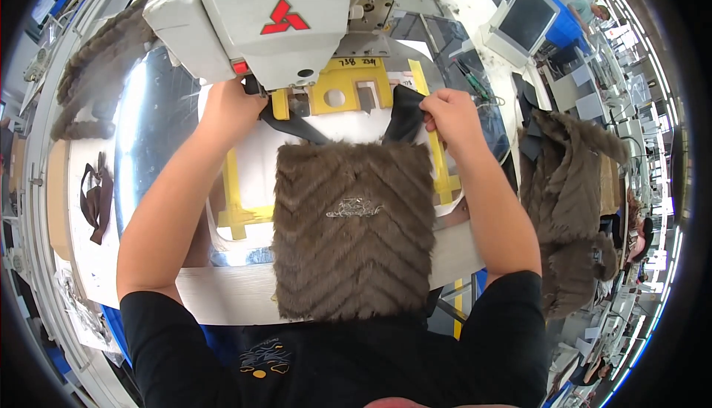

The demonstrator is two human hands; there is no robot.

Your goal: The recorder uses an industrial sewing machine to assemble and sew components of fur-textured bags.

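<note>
A brown plush fur panel (352,237) with chevron ridges and a small pale embroidered patch lies flat before me, its near edge against my black shirt. Two black fabric straps run up from its far edge. My left hand (233,107) pinches the end of the left black strap (293,124), right beside the sewing machine head (278,18); its fingertips are partly hidden there. On the other side, my right hand (451,115) is closed on the edge of the right black strap (403,113). Beyond the panel lies a pale template with yellow-taped edges (352,81).
Brown fur pieces (564,185) are heaped at the right, and another fur strip (104,59) lies at the far left. A dark ribbon (96,200) rests on the left tabletop. A control screen (525,16) stands at the back right. The machine head overhangs the far side.
</note>
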